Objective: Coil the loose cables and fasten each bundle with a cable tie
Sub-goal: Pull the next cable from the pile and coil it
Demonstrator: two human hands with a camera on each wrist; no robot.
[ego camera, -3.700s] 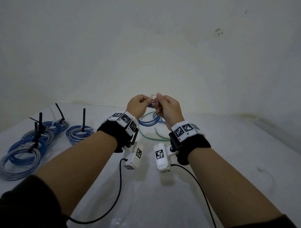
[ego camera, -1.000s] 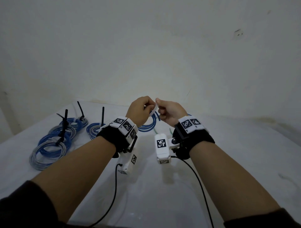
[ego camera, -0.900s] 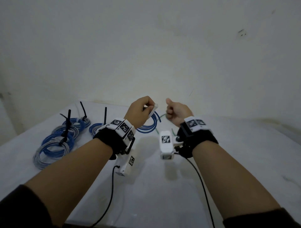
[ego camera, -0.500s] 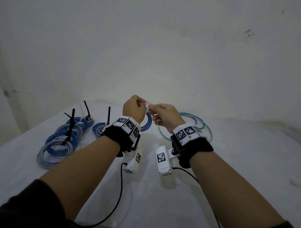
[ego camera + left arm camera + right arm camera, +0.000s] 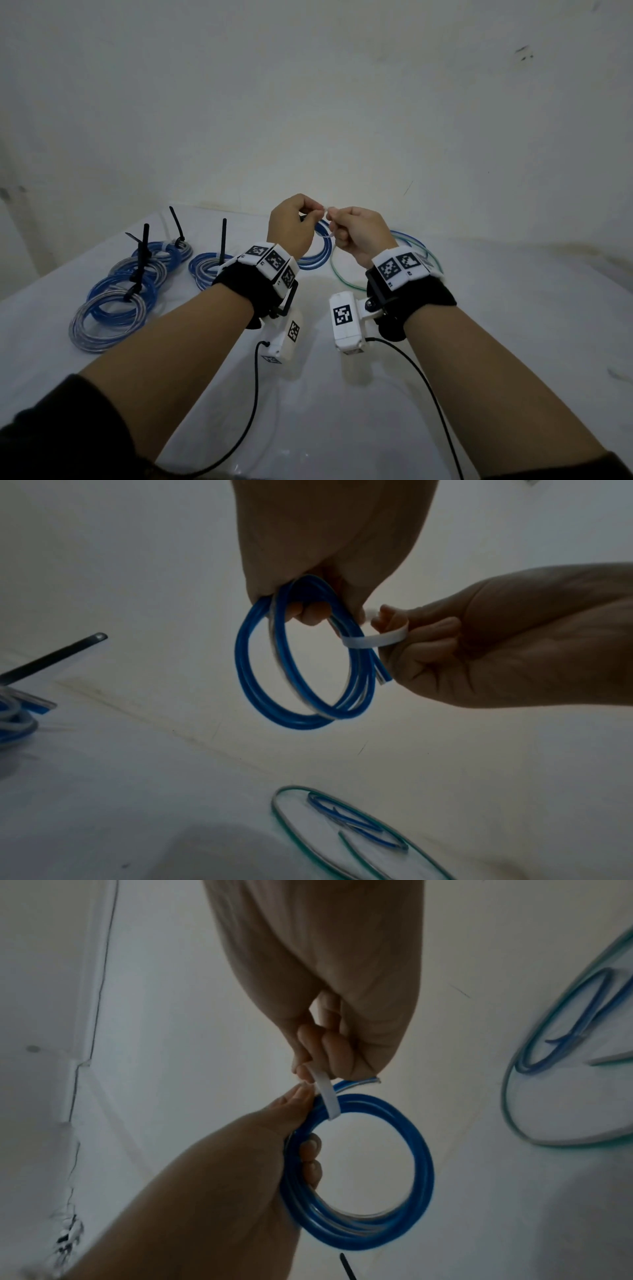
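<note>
1. Two bare forearms reach out over the white table (image 5: 342,428), each wrist wrapped in a black band with checkered markers and a small white camera box (image 5: 346,322) hanging under it, black leads trailing back toward the near edge.
2. Both hands are raised above the middle of the table, close together, fingertips almost meeting.
3. Left hand (image 5: 291,226) has its fingers curled round the blue coil (image 5: 298,669), gripping the top of the loops so the ring hangs below the fist, clear of the table.
4. Right hand (image 5: 359,236) pinches a white cable tie (image 5: 373,639) between thumb and fingers; the strap passes round the strands of the coil just beside the left fingertips, and its loop is wide, not snug on the bundle.
5. One cut end of the blue cable pokes out beside the right hand's knuckles.
6. Beyond the right wrist, toward the far edge, a loose green cable (image 5: 342,281) lies in a broad loop on the table with a smaller loose blue cable (image 5: 356,823) inside it.
7. Toward the far left corner sit the tied bundles (image 5: 113,308), blue and clear-grey coils lying flat and overlapping, each with a black cable tie (image 5: 223,240) whose tail sticks upward.
8. Behind the far edge rises a plain pale wall (image 5: 342,102) with a few dark marks.
</note>
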